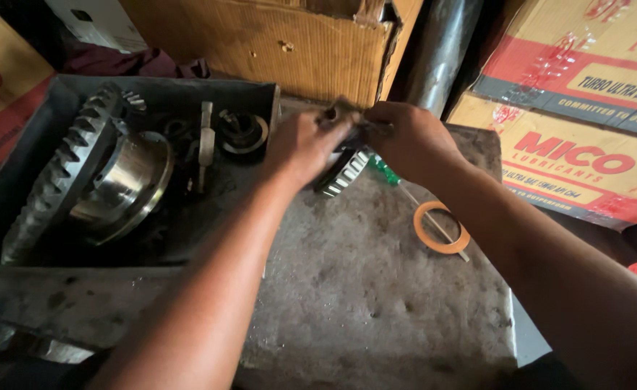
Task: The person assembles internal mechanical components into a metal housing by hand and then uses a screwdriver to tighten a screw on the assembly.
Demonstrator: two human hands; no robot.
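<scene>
Over bench (376, 289): both hands (305, 144) clasp bearing (343, 172).

Orange ring (441, 227), green-handled tool (383, 170), silvery steel gear (80, 184) (dark grimy tray (15, 155)), seemingly grey bearing (343, 173).

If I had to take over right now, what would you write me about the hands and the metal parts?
Left hand: closed on a roller bearing held over the grey worktop.
Right hand: closed on a dark part above the bearing; its shape is blurred.
Big ring gear lies in the metal tray at left.
Orange ring and green-handled screwdriver lie on the worktop.
Done: bearing out of the tray. Left: the two held pieces are not yet put down.
</scene>
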